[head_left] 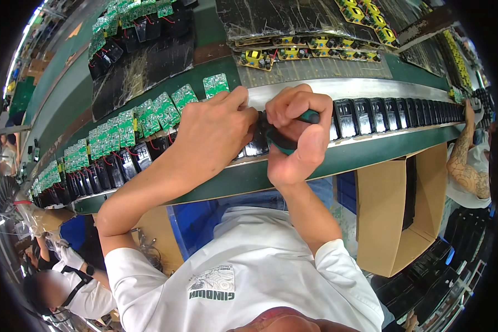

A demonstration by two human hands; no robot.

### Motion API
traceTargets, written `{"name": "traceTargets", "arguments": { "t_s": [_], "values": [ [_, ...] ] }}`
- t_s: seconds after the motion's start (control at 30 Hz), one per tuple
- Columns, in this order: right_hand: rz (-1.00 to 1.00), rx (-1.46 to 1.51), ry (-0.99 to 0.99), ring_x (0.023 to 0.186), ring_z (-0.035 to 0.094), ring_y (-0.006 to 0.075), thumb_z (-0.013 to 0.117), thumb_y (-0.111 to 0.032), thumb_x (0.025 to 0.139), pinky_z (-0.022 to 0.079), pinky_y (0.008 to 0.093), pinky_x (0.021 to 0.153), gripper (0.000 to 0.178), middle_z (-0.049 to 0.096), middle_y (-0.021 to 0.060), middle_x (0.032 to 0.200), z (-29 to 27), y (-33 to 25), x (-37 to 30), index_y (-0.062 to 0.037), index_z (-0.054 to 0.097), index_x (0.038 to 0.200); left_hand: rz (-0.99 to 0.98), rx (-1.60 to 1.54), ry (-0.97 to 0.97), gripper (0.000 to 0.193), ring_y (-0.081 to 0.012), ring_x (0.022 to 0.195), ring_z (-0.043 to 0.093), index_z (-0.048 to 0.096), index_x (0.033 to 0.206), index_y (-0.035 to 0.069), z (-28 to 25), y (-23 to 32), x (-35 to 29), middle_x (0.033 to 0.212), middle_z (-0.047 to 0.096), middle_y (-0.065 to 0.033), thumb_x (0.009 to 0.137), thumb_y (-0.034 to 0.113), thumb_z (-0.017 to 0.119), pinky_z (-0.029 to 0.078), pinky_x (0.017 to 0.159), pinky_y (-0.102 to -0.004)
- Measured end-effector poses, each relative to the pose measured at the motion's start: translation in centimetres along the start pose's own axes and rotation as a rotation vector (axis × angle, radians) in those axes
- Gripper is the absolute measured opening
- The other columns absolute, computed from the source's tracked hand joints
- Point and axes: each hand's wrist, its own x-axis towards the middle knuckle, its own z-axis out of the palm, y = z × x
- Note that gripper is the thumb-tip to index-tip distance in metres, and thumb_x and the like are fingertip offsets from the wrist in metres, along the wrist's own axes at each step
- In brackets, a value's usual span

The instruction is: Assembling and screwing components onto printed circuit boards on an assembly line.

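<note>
"Tool with green and black handles (282,143): where is it?"

"Above the workbench (365,150), close to its near edge, inside the right hand (314,138). That hand is closed around it, with one rounded handle end showing between fingers and palm. The working tip is hidden."

"And the left hand (218,124)?"

"Just beside the right, fingers bent down toward the bench top. The fingertips are partly covered, so I can't tell whether they grip anything. A glossy black case (256,146) shows between the two hands, near the same edge."

"What lies to the right?"

"A row of black cases (365,116), standing side by side along the near edge toward the right end. Behind them runs a pale metal strip (371,87)."

"To the left?"

"More cases (115,176) follow the near edge to the left end, with green circuit boards (116,134) behind them and red wires between. One single board (215,84) sits just behind the left hand."

"Toward the far edge?"

"Boards with yellow parts (293,51), by some dark sheets (282,22). Farther left, another dark sheet (144,72) bears more green boards."

"Below the near edge?"

"An open cardboard box (379,221) to the right, a blue bin (191,224) to the left. A co-worker's arm (460,155) reaches the right end."
</note>
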Motion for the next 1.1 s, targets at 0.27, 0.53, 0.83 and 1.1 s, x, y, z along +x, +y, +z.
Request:
{"name": "traceTargets", "arguments": {
  "t_s": [0.27,0.53,0.83,1.1],
  "values": [
    [-0.055,-0.031,-0.167,0.073,0.037,0.0172,0.048,-0.035,0.103,0.035,0.0323,0.066,0.028,0.045,0.0056,0.081,-0.5,0.2,-0.3,-0.0096,0.045,0.093,0.056,-0.046,0.034,0.009,-0.0254,0.069,0.062,0.07,0.075,0.009,-0.2,0.0,0.3,0.088,0.058,-0.0071,0.08,0.017,0.073,0.045,0.051,-0.0385],
    [-0.035,0.003,-0.105,0.068,0.038,0.017,0.045,-0.039,0.106,0.035,0.033,0.064,0.033,0.046,0.0059,0.077,0.1,-0.9,-1.1,-0.0089,0.045,0.092,0.184,-0.005,-0.282,0.016,-0.0273,0.079,0.064,0.068,0.086,0.01,-3.5,-1.9,4.9,0.092,0.062,-0.0048,0.08,0.021,0.078,0.049,0.065,-0.0405],
    [0.011,-0.014,-0.1,0.067,0.042,0.0183,0.047,-0.044,0.107,0.038,0.0327,0.064,0.04,0.05,0.0076,0.075,-0.6,-0.9,-1.0,-0.0081,0.047,0.092,0.327,-0.315,-0.156,0.032,-0.0276,0.079,0.066,0.072,0.096,0.009,-0.7,-6.8,8.3,0.091,0.071,-0.0032,0.075,0.029,0.086,0.053,0.071,-0.0406],
    [-0.128,0.114,-0.174,0.068,0.045,0.018,0.054,-0.018,0.097,0.042,0.0311,0.063,0.012,0.055,0.0085,0.081,-1.6,-4.7,-0.2,-0.0062,0.053,0.098,0.059,0.017,0.449,0.023,-0.0288,0.088,0.064,0.072,0.102,0.012,-2.1,-3.3,18.1,0.092,0.065,-0.0059,0.087,0.03,0.077,0.054,0.076,-0.0387]
  ]
}}
